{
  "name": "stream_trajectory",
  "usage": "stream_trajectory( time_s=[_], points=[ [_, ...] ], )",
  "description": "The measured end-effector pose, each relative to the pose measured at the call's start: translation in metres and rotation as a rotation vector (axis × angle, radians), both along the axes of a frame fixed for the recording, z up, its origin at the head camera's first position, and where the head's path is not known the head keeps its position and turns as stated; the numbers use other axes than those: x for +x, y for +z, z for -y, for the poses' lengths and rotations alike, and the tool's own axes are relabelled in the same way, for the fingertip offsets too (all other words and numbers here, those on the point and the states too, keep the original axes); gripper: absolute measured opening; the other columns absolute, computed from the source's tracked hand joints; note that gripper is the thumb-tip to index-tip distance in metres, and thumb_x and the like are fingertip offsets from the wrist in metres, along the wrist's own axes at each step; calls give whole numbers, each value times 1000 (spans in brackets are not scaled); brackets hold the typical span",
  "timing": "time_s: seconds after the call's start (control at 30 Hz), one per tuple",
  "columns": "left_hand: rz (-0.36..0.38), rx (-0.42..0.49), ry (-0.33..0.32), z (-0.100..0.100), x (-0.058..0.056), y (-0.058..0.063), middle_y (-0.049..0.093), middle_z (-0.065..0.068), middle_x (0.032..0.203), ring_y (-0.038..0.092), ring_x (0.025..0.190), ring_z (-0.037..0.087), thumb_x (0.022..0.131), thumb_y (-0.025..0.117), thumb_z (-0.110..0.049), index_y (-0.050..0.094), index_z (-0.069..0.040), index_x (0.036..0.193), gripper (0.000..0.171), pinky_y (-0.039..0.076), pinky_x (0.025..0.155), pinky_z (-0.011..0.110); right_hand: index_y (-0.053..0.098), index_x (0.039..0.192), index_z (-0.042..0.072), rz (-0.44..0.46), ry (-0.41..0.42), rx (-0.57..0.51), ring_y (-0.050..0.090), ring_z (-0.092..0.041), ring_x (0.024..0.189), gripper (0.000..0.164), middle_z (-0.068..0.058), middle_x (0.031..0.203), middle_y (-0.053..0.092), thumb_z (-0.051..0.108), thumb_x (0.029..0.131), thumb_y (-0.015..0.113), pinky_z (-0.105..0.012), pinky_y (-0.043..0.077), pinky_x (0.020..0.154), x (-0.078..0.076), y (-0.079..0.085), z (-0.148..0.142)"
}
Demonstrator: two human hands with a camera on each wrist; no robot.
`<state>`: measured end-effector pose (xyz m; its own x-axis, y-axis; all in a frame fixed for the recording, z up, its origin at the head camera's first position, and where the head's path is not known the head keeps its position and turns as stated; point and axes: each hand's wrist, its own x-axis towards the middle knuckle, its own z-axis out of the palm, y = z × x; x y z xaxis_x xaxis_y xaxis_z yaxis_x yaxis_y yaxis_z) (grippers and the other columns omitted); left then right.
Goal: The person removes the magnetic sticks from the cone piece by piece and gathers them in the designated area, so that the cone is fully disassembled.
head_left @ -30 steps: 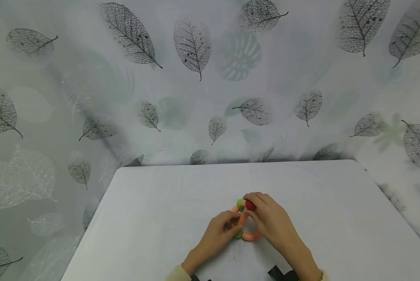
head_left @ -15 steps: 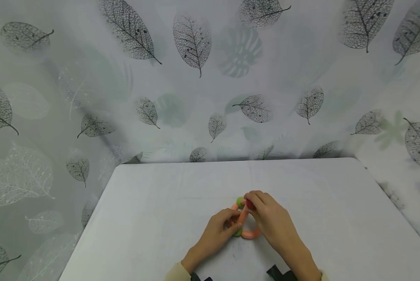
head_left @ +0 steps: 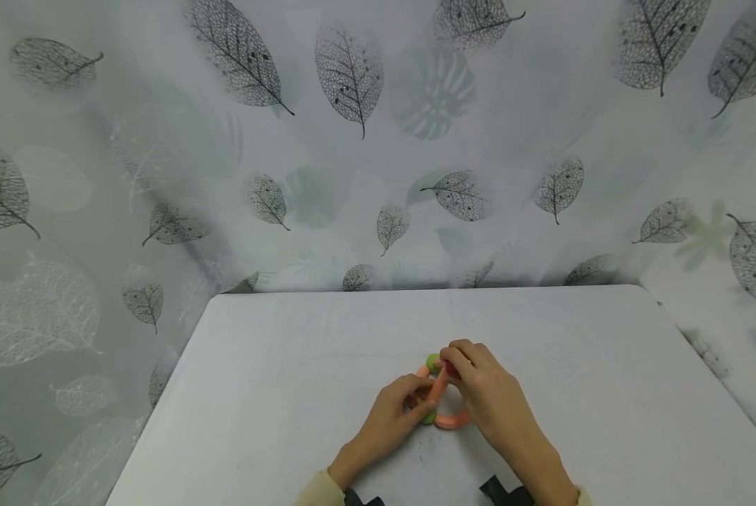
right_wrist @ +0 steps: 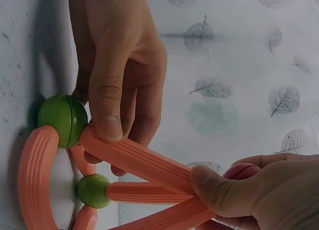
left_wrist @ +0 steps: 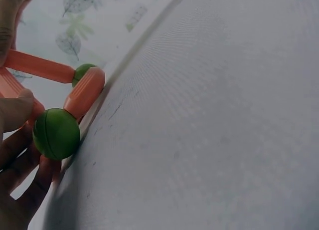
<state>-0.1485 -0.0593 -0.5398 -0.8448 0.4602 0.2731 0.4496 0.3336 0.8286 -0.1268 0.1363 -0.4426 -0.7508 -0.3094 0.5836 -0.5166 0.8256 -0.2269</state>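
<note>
A small frame of orange rods joined by balls stands on the white table. In the right wrist view, a green ball point(right_wrist: 62, 121) and a second green ball point(right_wrist: 93, 191) sit low on it, with curved rods point(right_wrist: 37, 175) at the base. Straight orange rods slope up to a red ball point(right_wrist: 242, 171) at the peak. My left hand point(head_left: 390, 412) pinches one straight orange rod point(right_wrist: 142, 160) near its lower end, beside the nearer green ball. At the top, my right hand point(head_left: 488, 393) grips the red ball, its thumb over the rod ends; the fingers hide much of the ball.
The white table point(head_left: 277, 379) extends around the frame on every side. Behind it and at the sides hangs a pale leaf-patterned cloth point(head_left: 353, 169). Dark straps point(head_left: 507, 492) show at my wrists near the bottom edge.
My right fingers cover slightly more of the red ball than before. The left hand keeps its hold, and the rod frame stands as it did.
</note>
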Motion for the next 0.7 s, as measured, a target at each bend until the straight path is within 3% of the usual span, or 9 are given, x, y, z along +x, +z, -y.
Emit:
stream_trajectory(
  time_s=[0.13, 0.33, 0.7],
  points=[
    [26, 5, 1, -1, 2, 0, 73, 1, 117, 60, 94, 1, 100, 70, -26, 68, -16, 129, 31, 55, 80, 19, 69, 106, 13, -12, 4, -1, 66, -17, 99, 38, 1, 113, 65, 2, 76, 90, -29, 59, 67, 2, -1, -1],
    [17, 21, -11, 1, 1, 1, 73, 2, 113, 62, 96, 2, 98, 72, -24, 68, -14, 127, 31, 56, 80, 20, 68, 107, 12, 6, 28, -80, 67, -17, 102, 46, 1, 112, 64, -3, 71, 92, -32, 62, 76, -1, 2, -7],
    [14, 9, -35, 4, -4, 1, 72, 2, 109, 60, 92, 1, 99, 72, -27, 68, -13, 127, 32, 55, 81, 20, 66, 114, 10, 87, 35, -172, 65, -12, 93, 51, -1, 113, 65, 4, 72, 94, -32, 60, 75, -8, 6, -26]
  ],
)
